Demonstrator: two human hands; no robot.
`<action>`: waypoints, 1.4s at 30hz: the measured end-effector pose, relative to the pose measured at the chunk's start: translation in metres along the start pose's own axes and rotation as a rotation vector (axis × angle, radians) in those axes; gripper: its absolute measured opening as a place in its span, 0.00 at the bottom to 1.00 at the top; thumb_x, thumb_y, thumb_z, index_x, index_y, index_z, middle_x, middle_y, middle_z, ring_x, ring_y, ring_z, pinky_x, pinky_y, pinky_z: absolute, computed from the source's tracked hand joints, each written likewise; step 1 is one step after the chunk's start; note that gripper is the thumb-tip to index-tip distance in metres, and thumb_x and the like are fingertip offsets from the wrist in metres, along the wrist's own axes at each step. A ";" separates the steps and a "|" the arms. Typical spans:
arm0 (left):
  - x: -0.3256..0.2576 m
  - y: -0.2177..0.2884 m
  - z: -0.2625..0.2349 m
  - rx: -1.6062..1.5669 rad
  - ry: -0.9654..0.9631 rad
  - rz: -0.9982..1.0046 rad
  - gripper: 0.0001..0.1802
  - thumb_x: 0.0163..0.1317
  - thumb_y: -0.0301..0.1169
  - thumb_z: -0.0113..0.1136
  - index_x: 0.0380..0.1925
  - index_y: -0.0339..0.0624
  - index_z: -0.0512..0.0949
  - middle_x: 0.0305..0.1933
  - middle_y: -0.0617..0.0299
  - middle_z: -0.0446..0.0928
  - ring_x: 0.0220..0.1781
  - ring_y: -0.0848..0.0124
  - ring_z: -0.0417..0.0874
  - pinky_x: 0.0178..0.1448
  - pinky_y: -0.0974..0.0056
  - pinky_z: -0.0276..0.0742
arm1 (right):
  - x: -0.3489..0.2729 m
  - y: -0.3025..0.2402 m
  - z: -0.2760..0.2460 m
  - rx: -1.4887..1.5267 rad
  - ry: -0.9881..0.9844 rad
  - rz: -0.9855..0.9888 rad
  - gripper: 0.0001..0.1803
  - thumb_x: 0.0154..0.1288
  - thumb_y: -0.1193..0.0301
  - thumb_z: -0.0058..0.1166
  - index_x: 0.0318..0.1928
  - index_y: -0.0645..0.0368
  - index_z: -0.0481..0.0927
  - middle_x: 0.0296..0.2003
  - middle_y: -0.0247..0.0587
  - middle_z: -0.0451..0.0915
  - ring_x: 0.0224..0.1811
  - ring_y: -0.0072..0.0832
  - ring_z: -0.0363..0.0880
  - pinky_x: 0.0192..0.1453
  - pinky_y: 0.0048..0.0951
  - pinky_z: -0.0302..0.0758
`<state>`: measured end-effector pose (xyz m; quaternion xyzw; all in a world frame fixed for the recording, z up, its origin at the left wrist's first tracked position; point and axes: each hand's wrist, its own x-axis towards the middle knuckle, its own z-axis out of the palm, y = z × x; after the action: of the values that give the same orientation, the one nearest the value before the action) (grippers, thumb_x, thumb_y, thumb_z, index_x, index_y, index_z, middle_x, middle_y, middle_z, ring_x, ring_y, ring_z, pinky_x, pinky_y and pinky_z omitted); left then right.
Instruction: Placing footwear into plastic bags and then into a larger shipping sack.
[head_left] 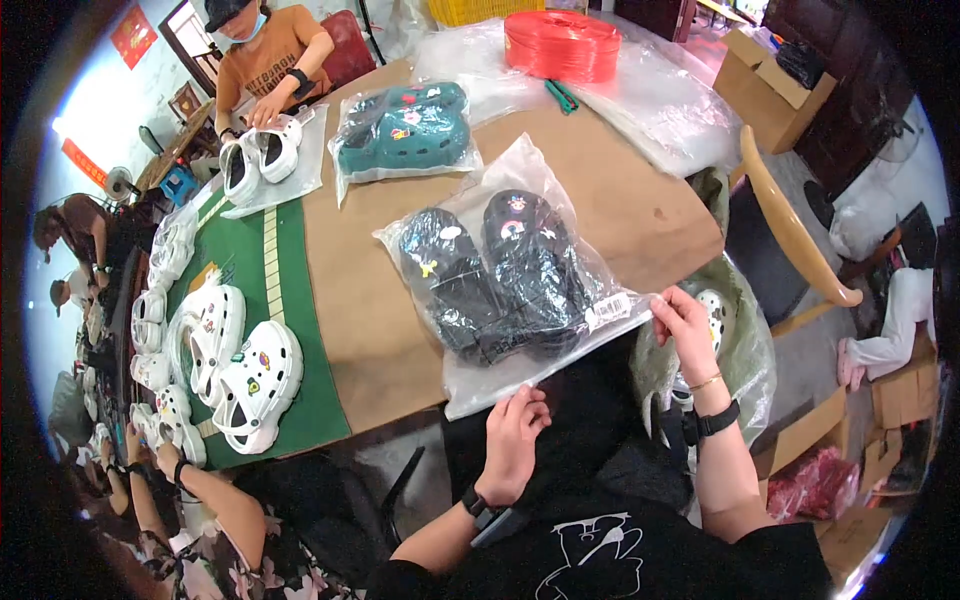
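Observation:
A clear plastic bag [560, 190] holding a pair of black clogs [495, 275] with small charms lies on the brown table [640, 215] in front of me. My left hand [512, 440] pinches the bag's open edge at its near left corner. My right hand [685, 325] pinches the same edge at the near right corner, next to a white label. Both wrists wear dark bands.
A second bag with teal clogs [405, 128] lies farther back. White clogs [240, 370] sit on a green mat [290, 290] at left, where other people work. A red tape roll [562, 42], loose plastic sheets, a wooden chair [790, 225] and cardboard boxes [770, 90] stand at right.

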<state>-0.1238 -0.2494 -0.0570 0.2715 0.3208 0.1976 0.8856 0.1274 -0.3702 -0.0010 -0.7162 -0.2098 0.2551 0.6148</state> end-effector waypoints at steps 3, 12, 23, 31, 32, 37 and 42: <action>-0.019 0.025 0.002 0.030 -0.018 -0.206 0.17 0.74 0.38 0.48 0.51 0.35 0.72 0.50 0.55 0.76 0.46 0.68 0.79 0.50 0.62 0.77 | 0.000 0.000 -0.004 -0.004 -0.024 -0.008 0.13 0.70 0.62 0.53 0.43 0.59 0.76 0.31 0.31 0.78 0.31 0.15 0.74 0.31 0.18 0.70; 0.016 0.114 -0.004 0.476 0.244 0.537 0.20 0.71 0.35 0.51 0.57 0.35 0.69 0.56 0.57 0.73 0.56 0.70 0.73 0.59 0.63 0.69 | 0.004 -0.010 0.053 0.105 -0.308 0.168 0.45 0.61 0.52 0.60 0.70 0.66 0.57 0.66 0.55 0.63 0.70 0.35 0.60 0.70 0.32 0.58; 0.000 0.098 -0.044 1.176 -0.112 0.641 0.33 0.56 0.09 0.44 0.66 0.32 0.61 0.68 0.55 0.63 0.69 0.63 0.65 0.71 0.60 0.58 | -0.016 -0.012 0.068 0.282 -0.273 0.122 0.52 0.60 0.45 0.59 0.72 0.66 0.51 0.72 0.55 0.51 0.74 0.39 0.51 0.75 0.35 0.50; -0.017 0.091 0.078 0.500 -0.198 0.361 0.31 0.62 0.38 0.56 0.64 0.39 0.63 0.62 0.55 0.70 0.62 0.61 0.73 0.66 0.50 0.68 | -0.087 -0.017 -0.009 0.509 -0.327 -0.025 0.58 0.60 0.58 0.64 0.75 0.61 0.34 0.76 0.48 0.35 0.78 0.32 0.33 0.79 0.33 0.33; -0.010 0.088 0.078 0.507 -0.210 0.352 0.31 0.62 0.38 0.56 0.64 0.39 0.63 0.62 0.55 0.70 0.62 0.61 0.73 0.66 0.50 0.68 | -0.097 -0.014 -0.025 0.553 -0.338 -0.067 0.57 0.60 0.55 0.64 0.75 0.61 0.37 0.76 0.47 0.37 0.78 0.32 0.34 0.79 0.34 0.35; 0.021 0.056 0.107 0.290 -0.338 -0.057 0.23 0.65 0.39 0.48 0.57 0.40 0.69 0.62 0.53 0.71 0.63 0.57 0.72 0.66 0.47 0.67 | -0.125 0.009 -0.105 0.819 0.047 -0.029 0.43 0.60 0.49 0.62 0.68 0.62 0.64 0.62 0.43 0.70 0.60 0.30 0.71 0.65 0.36 0.68; 0.039 0.007 0.131 0.558 -0.222 -0.314 0.23 0.63 0.34 0.53 0.58 0.39 0.70 0.54 0.62 0.75 0.54 0.69 0.75 0.57 0.62 0.71 | -0.137 0.163 -0.135 -0.742 0.757 0.291 0.39 0.55 0.53 0.64 0.63 0.58 0.67 0.48 0.51 0.73 0.51 0.46 0.75 0.54 0.43 0.74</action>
<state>-0.0086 -0.2704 0.0143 0.4706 0.3022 -0.0676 0.8262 0.1021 -0.5838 -0.1315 -0.9483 0.0512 -0.0291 0.3118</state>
